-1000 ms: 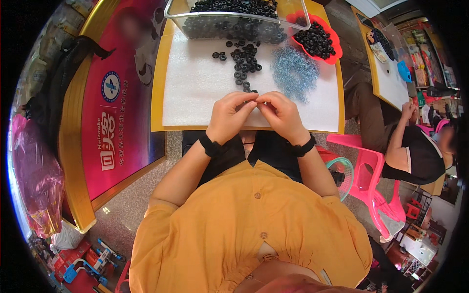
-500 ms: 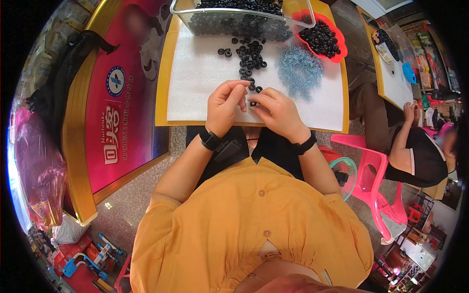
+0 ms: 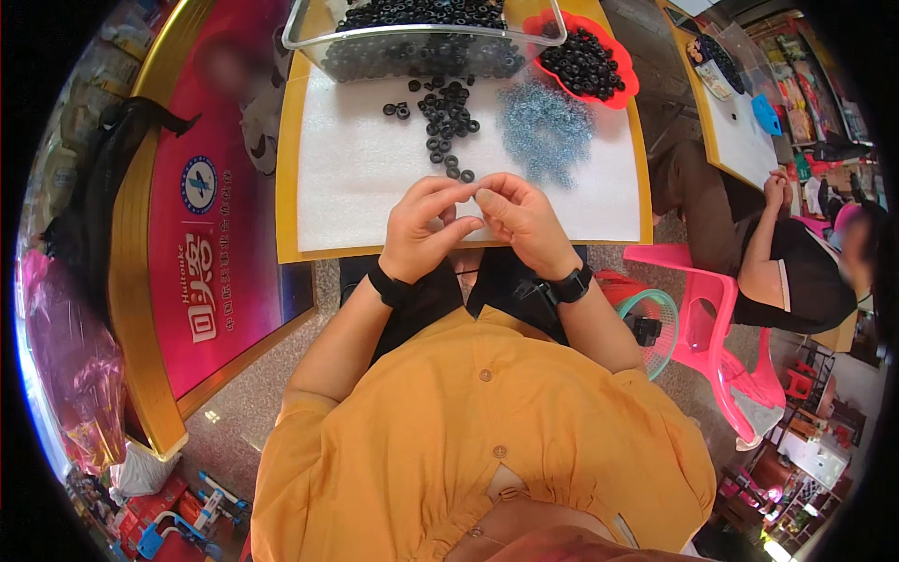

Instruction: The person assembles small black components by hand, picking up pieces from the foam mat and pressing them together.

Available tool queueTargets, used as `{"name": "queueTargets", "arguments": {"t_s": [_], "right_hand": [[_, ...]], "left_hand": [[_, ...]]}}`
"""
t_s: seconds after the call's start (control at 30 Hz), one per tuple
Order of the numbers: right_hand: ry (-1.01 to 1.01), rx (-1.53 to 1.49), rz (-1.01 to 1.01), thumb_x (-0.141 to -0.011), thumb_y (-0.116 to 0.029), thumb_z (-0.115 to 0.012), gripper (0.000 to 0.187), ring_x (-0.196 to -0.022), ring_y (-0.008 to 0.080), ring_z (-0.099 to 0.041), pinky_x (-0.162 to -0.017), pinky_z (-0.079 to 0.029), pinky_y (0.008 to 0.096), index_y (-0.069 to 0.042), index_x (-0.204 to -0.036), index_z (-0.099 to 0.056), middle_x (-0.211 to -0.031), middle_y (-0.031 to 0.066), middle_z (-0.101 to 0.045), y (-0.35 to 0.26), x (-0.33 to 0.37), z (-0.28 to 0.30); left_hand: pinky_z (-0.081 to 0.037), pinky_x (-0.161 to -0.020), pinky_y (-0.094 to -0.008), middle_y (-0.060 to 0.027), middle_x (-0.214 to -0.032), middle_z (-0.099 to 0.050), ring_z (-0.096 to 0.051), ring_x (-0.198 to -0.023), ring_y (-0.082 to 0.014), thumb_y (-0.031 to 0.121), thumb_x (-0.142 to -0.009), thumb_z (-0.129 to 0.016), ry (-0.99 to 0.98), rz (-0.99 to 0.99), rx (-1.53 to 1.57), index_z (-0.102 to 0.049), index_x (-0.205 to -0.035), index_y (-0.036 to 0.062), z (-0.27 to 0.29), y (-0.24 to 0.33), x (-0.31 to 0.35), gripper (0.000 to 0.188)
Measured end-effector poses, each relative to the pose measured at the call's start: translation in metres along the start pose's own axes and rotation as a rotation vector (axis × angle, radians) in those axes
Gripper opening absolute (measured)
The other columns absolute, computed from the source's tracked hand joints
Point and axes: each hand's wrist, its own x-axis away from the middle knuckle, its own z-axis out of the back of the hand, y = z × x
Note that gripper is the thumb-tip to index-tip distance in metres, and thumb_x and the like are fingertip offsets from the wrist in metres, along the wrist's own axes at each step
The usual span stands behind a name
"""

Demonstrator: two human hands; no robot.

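Observation:
My left hand (image 3: 426, 228) and my right hand (image 3: 529, 223) meet at their fingertips over the near edge of the white-covered table (image 3: 356, 201). The right thumb and index finger pinch a small black ring, of which only a dark edge shows. Curled toward it, the left fingers have their tips close to that pinch; what they hold, if anything, is hidden. Just beyond my fingers lie loose black rings (image 3: 452, 120), trailing toward a clear plastic bin (image 3: 421, 54) full of them. To their right spreads a heap of small, clear bluish pieces (image 3: 548, 131).
A red scalloped bowl (image 3: 626, 70) of black rings stands at the far right of the table. Left is a pink printed panel (image 3: 211, 272) with a gold frame. On the right are a pink chair (image 3: 707, 328), a green basket (image 3: 660, 323) and a seated person (image 3: 796, 276) at another table.
My hands have come together at the fingertips, lifting slightly from the table surface. The black ring by my right fingertips has left its spot. The whole view has shifted slightly.

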Motion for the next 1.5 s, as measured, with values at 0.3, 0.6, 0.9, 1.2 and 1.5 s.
{"name": "queueTargets", "arguments": {"t_s": [0.3,0.6,0.9,1.2,1.5], "right_hand": [[0.013,0.121,-0.010,-0.092,-0.024,-0.073,0.024,-0.062,0.0015,-0.045,-0.051,-0.034,0.0178,-0.005,-0.102,-0.062,-0.084,-0.0039,-0.058,0.001,0.005,-0.007],[-0.111,0.097,-0.124,-0.091,-0.024,-0.073,0.023,-0.056,0.0030,-0.045,-0.047,-0.033,0.0190,-0.004,-0.096,-0.064,-0.073,-0.0032,-0.057,-0.008,0.005,0.006],[0.307,0.561,0.086,-0.092,-0.020,-0.068,0.020,-0.063,0.0047,-0.054,-0.054,-0.042,0.0203,-0.004,-0.104,-0.069,-0.081,-0.0014,-0.064,-0.044,0.022,0.040],[0.625,1.244,0.299,-0.087,-0.018,-0.071,0.023,-0.076,0.0101,-0.062,-0.071,-0.050,0.0255,0.001,-0.099,-0.070,-0.086,0.0043,-0.070,-0.046,0.007,0.116],[0.682,1.103,0.227,-0.086,-0.017,-0.065,0.020,-0.070,0.0148,-0.065,-0.067,-0.052,0.0298,0.001,-0.094,-0.069,-0.076,0.0079,-0.069,-0.051,0.015,0.111]], "left_hand": [[-0.050,-0.064,-0.0248,-0.0083,-0.105,-0.061,-0.059,-0.072,-0.0129,0.001,-0.082,-0.073,0.014,-0.077,-0.157,-0.069,-0.112,0.0040,-0.003,-0.006,0.000,0.031],[-0.050,-0.073,-0.0302,-0.0096,-0.100,-0.062,-0.061,-0.086,-0.0221,0.008,-0.089,-0.068,-0.248,0.103,0.037,-0.068,-0.112,0.0007,0.013,0.001,-0.007,0.024],[-0.049,-0.071,-0.0247,-0.0065,-0.100,-0.063,-0.061,-0.082,-0.0129,0.009,-0.089,-0.069,-0.196,0.191,0.109,-0.065,-0.108,0.0028,0.010,0.003,-0.006,0.020],[-0.049,-0.065,-0.0199,-0.0029,-0.100,-0.063,-0.059,-0.074,-0.0053,0.005,-0.089,-0.070,-0.157,0.180,0.068,-0.066,-0.113,0.0017,0.006,0.002,-0.007,0.025],[-0.053,-0.074,-0.0252,-0.0085,-0.104,-0.068,-0.065,-0.084,-0.0137,0.012,-0.087,-0.073,-0.150,0.176,0.060,-0.070,-0.113,0.0046,0.008,0.006,-0.007,0.027]]}}
